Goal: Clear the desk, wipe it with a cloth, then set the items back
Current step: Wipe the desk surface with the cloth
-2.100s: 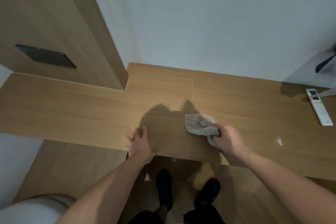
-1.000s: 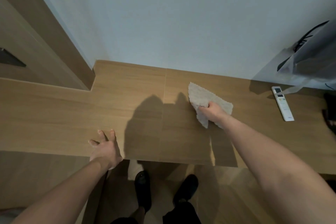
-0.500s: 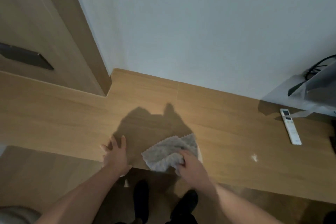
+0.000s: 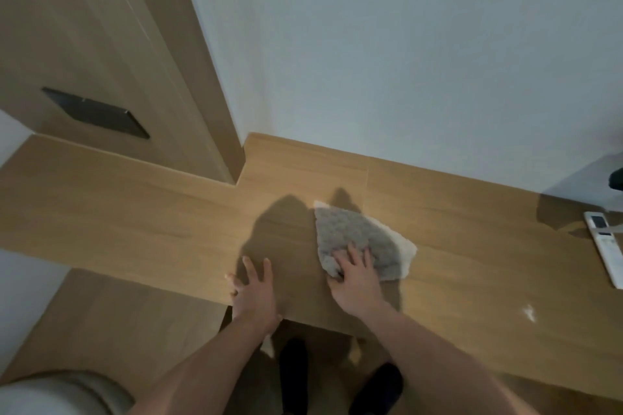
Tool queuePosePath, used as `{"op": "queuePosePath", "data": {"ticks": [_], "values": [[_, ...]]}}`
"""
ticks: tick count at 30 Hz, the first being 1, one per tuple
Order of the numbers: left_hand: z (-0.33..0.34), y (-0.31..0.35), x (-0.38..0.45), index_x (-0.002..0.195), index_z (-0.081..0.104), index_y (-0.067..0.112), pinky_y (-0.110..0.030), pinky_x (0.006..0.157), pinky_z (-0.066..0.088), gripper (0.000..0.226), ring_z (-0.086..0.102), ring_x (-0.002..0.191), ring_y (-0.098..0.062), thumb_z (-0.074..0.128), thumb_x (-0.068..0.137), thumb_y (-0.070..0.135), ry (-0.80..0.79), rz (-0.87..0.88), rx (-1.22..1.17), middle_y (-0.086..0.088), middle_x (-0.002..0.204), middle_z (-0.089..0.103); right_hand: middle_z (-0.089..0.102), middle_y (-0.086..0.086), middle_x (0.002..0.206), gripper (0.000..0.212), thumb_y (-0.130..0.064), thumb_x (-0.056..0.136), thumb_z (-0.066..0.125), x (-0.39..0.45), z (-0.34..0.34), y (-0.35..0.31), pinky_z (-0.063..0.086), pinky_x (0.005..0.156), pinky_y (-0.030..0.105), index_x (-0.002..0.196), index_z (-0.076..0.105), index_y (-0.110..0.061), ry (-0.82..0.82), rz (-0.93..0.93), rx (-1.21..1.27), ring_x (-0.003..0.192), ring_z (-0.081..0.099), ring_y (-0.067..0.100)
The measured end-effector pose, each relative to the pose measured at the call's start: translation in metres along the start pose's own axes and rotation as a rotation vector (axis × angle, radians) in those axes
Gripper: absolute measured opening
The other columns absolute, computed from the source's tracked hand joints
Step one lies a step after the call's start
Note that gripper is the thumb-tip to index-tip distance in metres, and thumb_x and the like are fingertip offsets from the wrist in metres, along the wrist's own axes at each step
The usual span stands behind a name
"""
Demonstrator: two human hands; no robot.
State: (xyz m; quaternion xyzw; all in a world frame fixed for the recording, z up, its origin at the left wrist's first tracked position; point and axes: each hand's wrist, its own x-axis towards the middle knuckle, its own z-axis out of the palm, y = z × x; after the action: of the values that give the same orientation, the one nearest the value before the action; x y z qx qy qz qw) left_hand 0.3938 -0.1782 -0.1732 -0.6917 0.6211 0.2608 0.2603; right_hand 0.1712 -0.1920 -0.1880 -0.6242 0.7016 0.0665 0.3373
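Observation:
A grey textured cloth (image 4: 357, 236) lies spread on the wooden desk (image 4: 135, 219), a little right of the middle. My right hand (image 4: 354, 274) presses on the cloth's near edge with its fingers spread and fairly straight. My left hand (image 4: 254, 290) rests flat on the desk's front edge, fingers splayed, a short way left of the cloth and apart from it. A white remote control (image 4: 606, 248) lies on the desk at the far right.
A small white smudge (image 4: 528, 313) marks the desk near the front right. A wooden panel with a black plate (image 4: 96, 113) rises at the back left. A dark object (image 4: 617, 178) shows at the right edge. A pale round object (image 4: 50, 394) sits lower left.
My right hand has pushed the cloth away from the front edge toward the wall, and the cloth has spread flatter. My left hand stays on the front edge.

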Motion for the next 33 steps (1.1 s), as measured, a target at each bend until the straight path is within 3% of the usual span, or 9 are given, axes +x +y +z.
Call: {"op": "queuePosePath", "data": {"ticks": [5, 8, 11, 13, 16, 20, 26, 31, 33], "values": [[0.000, 0.000, 0.005, 0.160, -0.022, 0.026, -0.057, 0.117, 0.036, 0.131, -0.007, 0.149, -0.061, 0.082, 0.083, 0.040, -0.024, -0.010, -0.012, -0.018, 0.164, -0.032, 0.015, -0.013, 0.172, 0.057, -0.033, 0.096, 0.054, -0.074, 0.049, -0.007, 0.007, 0.129, 0.040, 0.152, 0.043, -0.039, -0.024, -0.296, -0.059, 0.160, 0.004, 0.022], [0.000, 0.001, 0.005, 0.160, -0.023, 0.024, -0.057, 0.118, 0.036, 0.129, -0.006, 0.149, -0.062, 0.081, 0.086, 0.039, -0.043, -0.014, -0.018, -0.020, 0.164, -0.032, 0.039, -0.017, 0.161, 0.049, -0.026, 0.096, 0.056, -0.094, 0.046, 0.005, 0.016, 0.126, 0.028, 0.143, 0.055, -0.037, 0.007, -0.259, 0.020, 0.154, 0.026, 0.011], [0.000, 0.000, 0.003, 0.161, -0.020, 0.024, -0.058, 0.118, 0.037, 0.130, -0.005, 0.150, -0.061, 0.083, 0.084, 0.034, -0.012, -0.003, -0.034, -0.019, 0.165, -0.030, 0.068, -0.017, 0.116, 0.031, -0.034, 0.086, 0.059, -0.100, 0.020, 0.019, 0.051, 0.094, 0.026, 0.115, 0.069, -0.036, 0.026, -0.158, 0.107, 0.113, 0.062, 0.008], [-0.001, 0.000, 0.001, 0.162, -0.019, 0.026, -0.055, 0.117, 0.039, 0.129, -0.002, 0.151, -0.059, 0.083, 0.084, 0.040, -0.008, -0.008, -0.028, -0.019, 0.166, -0.027, 0.069, -0.017, 0.098, 0.022, -0.032, 0.083, 0.064, -0.107, -0.002, 0.029, 0.048, 0.076, 0.022, 0.104, 0.071, -0.034, 0.085, -0.145, 0.239, 0.092, 0.063, 0.002], [-0.005, -0.004, -0.002, 0.162, -0.017, 0.030, -0.054, 0.114, 0.042, 0.128, 0.002, 0.152, -0.057, 0.083, 0.082, 0.045, 0.015, 0.006, -0.052, -0.016, 0.167, -0.023, 0.073, -0.017, 0.088, 0.019, -0.020, 0.086, 0.070, -0.114, -0.047, 0.040, 0.048, 0.071, 0.015, 0.093, 0.069, -0.037, 0.255, -0.087, 0.569, 0.082, 0.067, -0.007], [-0.016, -0.005, -0.006, 0.162, -0.012, 0.035, -0.051, 0.105, 0.052, 0.133, 0.004, 0.152, -0.055, 0.089, 0.076, 0.041, 0.010, 0.007, -0.111, -0.010, 0.170, -0.009, 0.074, -0.010, 0.094, 0.005, -0.029, 0.094, 0.069, -0.086, -0.115, 0.044, 0.052, 0.070, 0.027, 0.099, 0.068, -0.031, 0.392, -0.008, 0.664, 0.087, 0.068, 0.005], [-0.027, 0.005, -0.002, 0.163, 0.004, 0.038, -0.060, 0.107, 0.048, 0.117, 0.017, 0.149, -0.056, 0.086, 0.081, 0.022, -0.047, -0.075, -0.318, -0.012, 0.168, -0.005, 0.063, -0.002, 0.120, 0.026, -0.028, 0.093, 0.062, -0.008, -0.190, 0.035, 0.049, 0.092, 0.036, 0.118, 0.065, -0.025, 0.526, -0.085, 0.461, 0.108, 0.060, 0.016], [-0.023, 0.015, -0.003, 0.162, -0.011, 0.041, -0.056, 0.110, 0.047, 0.129, 0.000, 0.153, -0.053, 0.083, 0.080, 0.009, -0.015, -0.123, -0.239, -0.002, 0.169, -0.017, 0.033, -0.008, 0.161, 0.072, -0.052, 0.089, 0.068, 0.058, -0.203, 0.033, 0.037, 0.117, 0.038, 0.154, 0.043, -0.034, 0.061, -0.072, 0.158, 0.146, 0.038, 0.020], [-0.022, 0.017, -0.001, 0.161, -0.012, 0.043, -0.056, 0.109, 0.047, 0.132, -0.003, 0.154, -0.051, 0.083, 0.078, 0.003, -0.030, -0.147, -0.273, 0.000, 0.169, -0.020, 0.019, -0.004, 0.169, 0.089, -0.057, 0.083, 0.071, 0.085, -0.193, 0.036, 0.033, 0.122, 0.042, 0.160, 0.032, -0.035, -0.012, -0.086, 0.063, 0.153, 0.029, 0.025]]}}
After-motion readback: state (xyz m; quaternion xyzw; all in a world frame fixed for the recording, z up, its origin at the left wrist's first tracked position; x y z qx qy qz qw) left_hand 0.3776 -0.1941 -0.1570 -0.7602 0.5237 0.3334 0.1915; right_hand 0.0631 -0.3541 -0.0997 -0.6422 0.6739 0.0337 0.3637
